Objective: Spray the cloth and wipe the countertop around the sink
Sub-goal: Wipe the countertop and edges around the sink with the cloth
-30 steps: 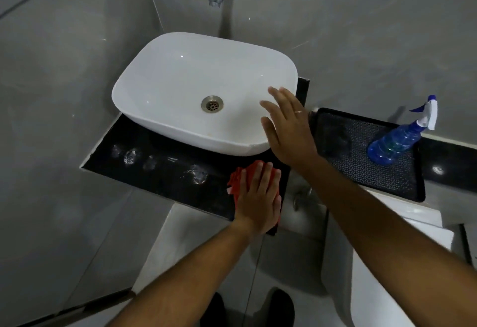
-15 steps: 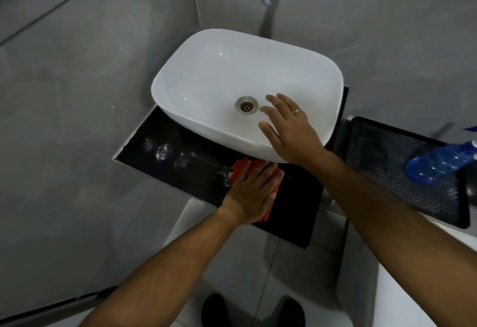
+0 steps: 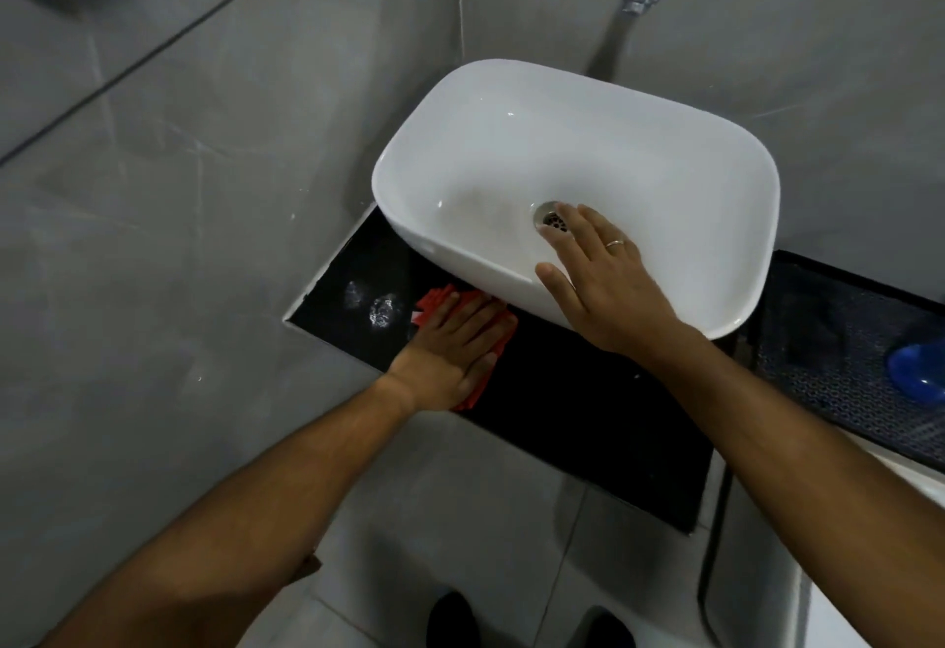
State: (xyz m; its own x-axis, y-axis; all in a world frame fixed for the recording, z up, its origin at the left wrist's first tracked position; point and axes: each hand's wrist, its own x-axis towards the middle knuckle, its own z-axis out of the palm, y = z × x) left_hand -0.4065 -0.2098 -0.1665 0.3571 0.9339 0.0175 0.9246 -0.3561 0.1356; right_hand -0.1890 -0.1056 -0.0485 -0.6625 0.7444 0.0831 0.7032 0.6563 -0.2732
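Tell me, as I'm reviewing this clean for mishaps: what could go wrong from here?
The left hand presses the red cloth flat near the countertop edge; a long stroke could push it off. The white smears beside it may only spread. The right hand lies over the sink rim; leaning hard might strain it.

No text, label, brand or number can be read anywhere in the view. The white sink [image 3: 511, 146], the blue bottle [image 3: 915, 371] and the red cloth [image 3: 434, 302] show only plain surfaces without any writing.
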